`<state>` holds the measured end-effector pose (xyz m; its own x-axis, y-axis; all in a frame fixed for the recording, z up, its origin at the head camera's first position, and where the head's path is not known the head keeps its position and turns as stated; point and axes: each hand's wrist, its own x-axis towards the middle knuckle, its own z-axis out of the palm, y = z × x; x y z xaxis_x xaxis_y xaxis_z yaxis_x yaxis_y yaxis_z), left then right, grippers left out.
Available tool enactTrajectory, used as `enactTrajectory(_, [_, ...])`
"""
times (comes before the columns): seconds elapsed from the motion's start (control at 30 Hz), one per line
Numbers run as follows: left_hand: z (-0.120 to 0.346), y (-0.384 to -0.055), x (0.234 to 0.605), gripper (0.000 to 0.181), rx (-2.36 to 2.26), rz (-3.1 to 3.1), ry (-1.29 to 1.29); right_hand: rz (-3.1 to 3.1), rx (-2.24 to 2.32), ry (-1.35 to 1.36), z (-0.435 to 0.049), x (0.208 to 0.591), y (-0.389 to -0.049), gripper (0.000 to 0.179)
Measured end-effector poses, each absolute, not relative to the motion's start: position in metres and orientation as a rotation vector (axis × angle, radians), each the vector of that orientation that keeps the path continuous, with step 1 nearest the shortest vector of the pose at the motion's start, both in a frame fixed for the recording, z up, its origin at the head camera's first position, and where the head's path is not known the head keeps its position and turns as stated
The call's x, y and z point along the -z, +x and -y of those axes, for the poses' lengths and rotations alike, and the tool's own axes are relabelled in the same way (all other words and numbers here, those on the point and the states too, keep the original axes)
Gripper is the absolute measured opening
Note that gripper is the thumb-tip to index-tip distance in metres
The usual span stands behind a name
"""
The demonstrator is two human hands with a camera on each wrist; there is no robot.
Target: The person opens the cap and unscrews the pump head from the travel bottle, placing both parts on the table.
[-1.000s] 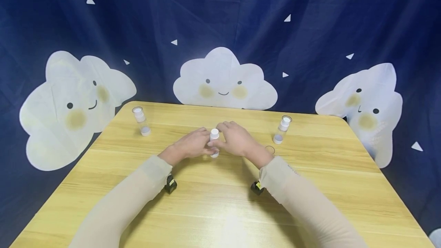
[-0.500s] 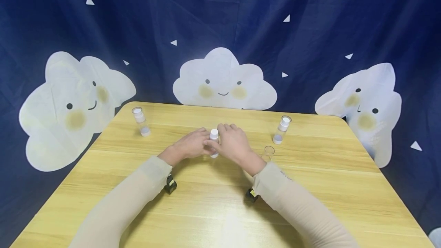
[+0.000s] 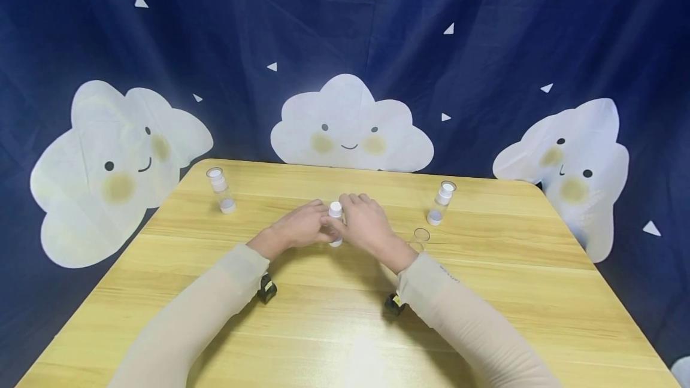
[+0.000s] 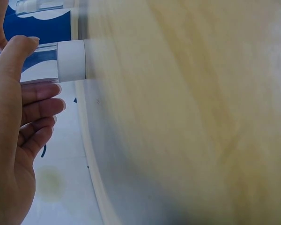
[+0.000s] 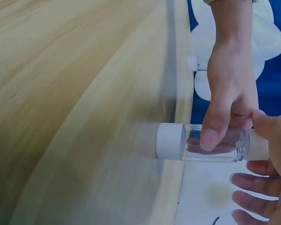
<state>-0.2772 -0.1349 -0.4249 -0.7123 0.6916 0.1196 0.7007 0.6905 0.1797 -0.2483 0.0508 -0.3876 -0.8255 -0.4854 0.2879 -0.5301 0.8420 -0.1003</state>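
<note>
A small clear bottle (image 5: 194, 142) with a white base and white top stands upright on the table, between both hands. My left hand (image 3: 303, 225) grips its transparent body, the thumb lying across it in the right wrist view. Higher up, my right hand (image 3: 368, 224) pinches the white top (image 3: 336, 208) between thumb and fingers. The left wrist view shows the white base (image 4: 71, 61) at the tabletop, below the left thumb and fingers. Part of the bottle's body is hidden behind the thumbs in the head view.
Two similar bottles stand farther back: a left bottle (image 3: 220, 189) and a right bottle (image 3: 441, 202), each with a clear cover over its top. Beside the right wrist is a clear cylindrical cap (image 3: 421, 235), partly hidden. A dark blue curtain (image 3: 345, 29) hangs behind the wooden table (image 3: 323, 340).
My right hand has turned slightly and its wrist has drawn back and left, uncovering more of the clear cap. The left hand and bottle stay in place.
</note>
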Motion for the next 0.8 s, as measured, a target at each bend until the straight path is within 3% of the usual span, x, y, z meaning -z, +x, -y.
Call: enactTrajectory(0.8, [0.133,-0.278,0.425,0.040,0.400,2.906,-1.088,2.848,-0.532,1.213,-0.069,0.377,-0.273,0.043])
